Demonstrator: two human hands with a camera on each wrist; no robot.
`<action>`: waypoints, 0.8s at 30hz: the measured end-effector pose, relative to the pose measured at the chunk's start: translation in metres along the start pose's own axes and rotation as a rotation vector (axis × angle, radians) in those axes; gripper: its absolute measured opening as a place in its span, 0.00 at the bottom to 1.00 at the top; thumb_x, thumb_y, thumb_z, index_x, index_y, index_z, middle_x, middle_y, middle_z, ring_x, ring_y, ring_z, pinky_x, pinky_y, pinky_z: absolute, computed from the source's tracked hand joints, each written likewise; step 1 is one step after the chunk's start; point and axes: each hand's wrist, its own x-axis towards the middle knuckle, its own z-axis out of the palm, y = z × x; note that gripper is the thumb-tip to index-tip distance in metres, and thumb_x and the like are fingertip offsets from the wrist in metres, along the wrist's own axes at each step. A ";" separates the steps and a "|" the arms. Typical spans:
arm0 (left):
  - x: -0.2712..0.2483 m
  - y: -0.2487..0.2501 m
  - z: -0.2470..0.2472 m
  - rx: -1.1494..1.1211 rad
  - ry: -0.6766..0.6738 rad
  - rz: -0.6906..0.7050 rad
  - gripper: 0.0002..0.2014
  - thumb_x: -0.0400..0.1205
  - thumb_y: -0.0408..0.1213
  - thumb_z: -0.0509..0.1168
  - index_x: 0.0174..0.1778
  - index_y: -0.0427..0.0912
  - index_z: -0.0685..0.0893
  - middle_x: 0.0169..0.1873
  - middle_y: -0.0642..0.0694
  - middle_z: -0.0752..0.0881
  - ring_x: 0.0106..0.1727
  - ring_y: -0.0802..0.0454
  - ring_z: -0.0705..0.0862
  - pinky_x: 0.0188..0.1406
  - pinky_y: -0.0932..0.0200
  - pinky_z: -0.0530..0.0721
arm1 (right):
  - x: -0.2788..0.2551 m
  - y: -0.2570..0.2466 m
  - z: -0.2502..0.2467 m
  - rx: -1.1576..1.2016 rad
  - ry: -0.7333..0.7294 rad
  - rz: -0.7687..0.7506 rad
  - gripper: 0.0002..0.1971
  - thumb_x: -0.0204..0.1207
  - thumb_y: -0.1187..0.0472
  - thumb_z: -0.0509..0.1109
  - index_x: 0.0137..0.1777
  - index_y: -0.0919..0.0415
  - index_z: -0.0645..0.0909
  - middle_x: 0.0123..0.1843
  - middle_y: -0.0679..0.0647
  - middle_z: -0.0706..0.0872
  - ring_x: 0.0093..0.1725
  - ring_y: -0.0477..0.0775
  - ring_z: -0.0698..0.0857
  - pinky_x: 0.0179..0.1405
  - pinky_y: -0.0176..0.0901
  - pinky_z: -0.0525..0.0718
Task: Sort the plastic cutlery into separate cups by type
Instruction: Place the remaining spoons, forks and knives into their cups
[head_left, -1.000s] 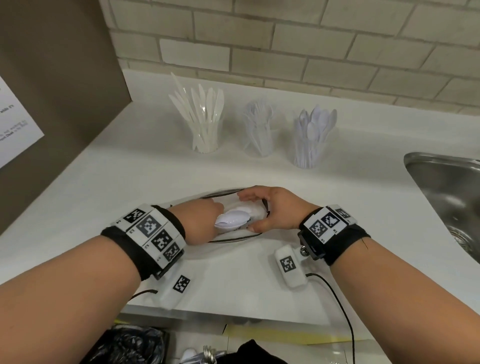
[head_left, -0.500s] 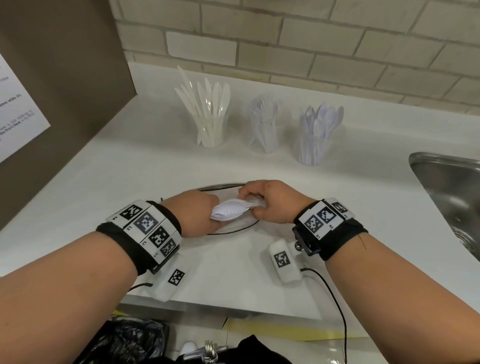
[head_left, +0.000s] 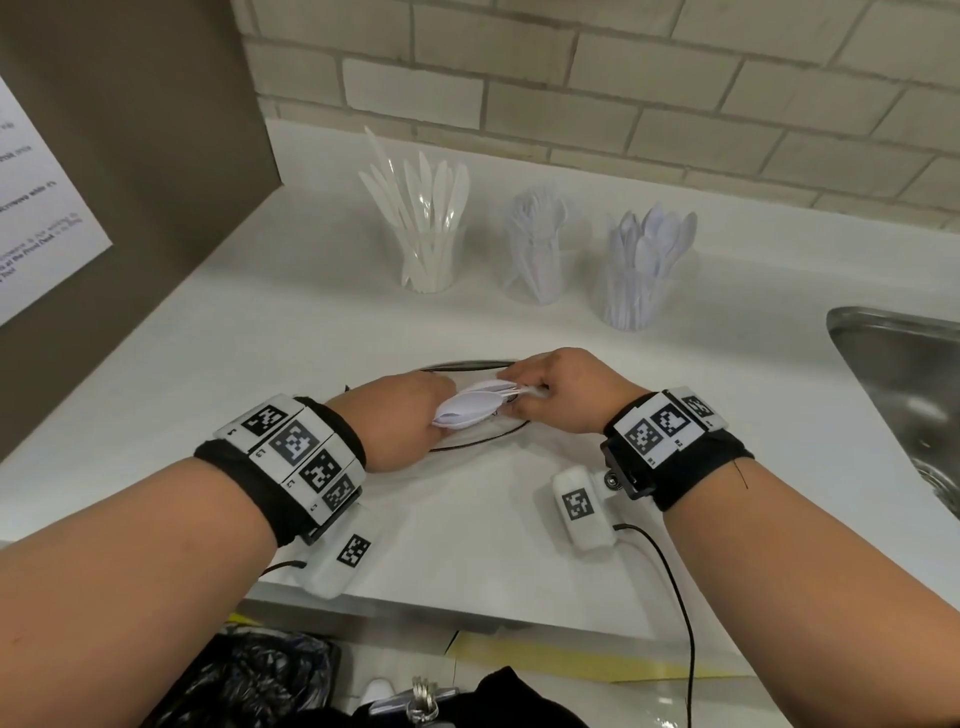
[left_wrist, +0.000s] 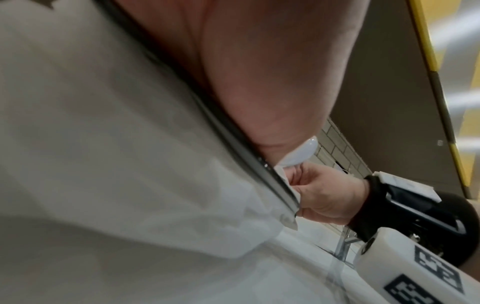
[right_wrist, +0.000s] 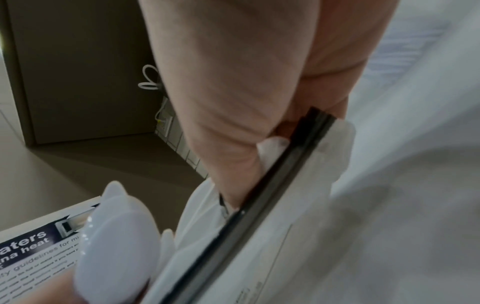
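A bundle of white plastic spoons (head_left: 467, 408) is held just above a dark-rimmed plate (head_left: 470, 446). My left hand (head_left: 410, 415) holds the bowl ends, its fingers hidden beneath them. My right hand (head_left: 550, 389) pinches the handles. The right wrist view shows stacked spoon bowls (right_wrist: 116, 246) with pointed tips behind them, beside the plate rim (right_wrist: 259, 205). From the left wrist, a spoon bowl (left_wrist: 301, 152) pokes out past my palm, with the right hand (left_wrist: 324, 193) beyond. At the back stand three clear cups: knives (head_left: 428, 249), forks (head_left: 537, 254), spoons (head_left: 644, 275).
A steel sink (head_left: 909, 395) is set into the white counter (head_left: 260, 338) on the right. A brown panel with a printed sheet (head_left: 36, 208) closes off the left side. A brick wall runs behind the cups. A black cable (head_left: 680, 613) hangs off the front edge.
Both hands stay over the plate. The spoon bundle has been drawn together and raised slightly, with the right hand now pinching the handles higher.
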 end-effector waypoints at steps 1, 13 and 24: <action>0.000 0.000 -0.001 0.007 -0.001 0.013 0.05 0.84 0.39 0.58 0.51 0.44 0.76 0.51 0.46 0.82 0.48 0.46 0.81 0.49 0.52 0.80 | 0.000 0.000 -0.001 -0.020 -0.024 0.020 0.19 0.76 0.51 0.72 0.66 0.52 0.83 0.70 0.47 0.83 0.68 0.49 0.80 0.70 0.38 0.74; -0.004 0.002 -0.041 -0.711 0.389 -0.120 0.13 0.86 0.46 0.59 0.48 0.41 0.83 0.38 0.49 0.86 0.36 0.65 0.85 0.46 0.68 0.82 | 0.002 -0.011 -0.001 -0.030 -0.003 0.064 0.10 0.73 0.56 0.71 0.53 0.53 0.89 0.51 0.48 0.89 0.49 0.46 0.82 0.40 0.27 0.74; -0.021 -0.003 -0.102 -1.591 0.713 0.134 0.08 0.87 0.42 0.58 0.44 0.46 0.78 0.31 0.51 0.79 0.31 0.54 0.79 0.41 0.51 0.86 | 0.054 -0.086 0.012 0.013 0.121 0.037 0.13 0.72 0.48 0.73 0.47 0.58 0.87 0.41 0.50 0.84 0.44 0.52 0.82 0.32 0.36 0.71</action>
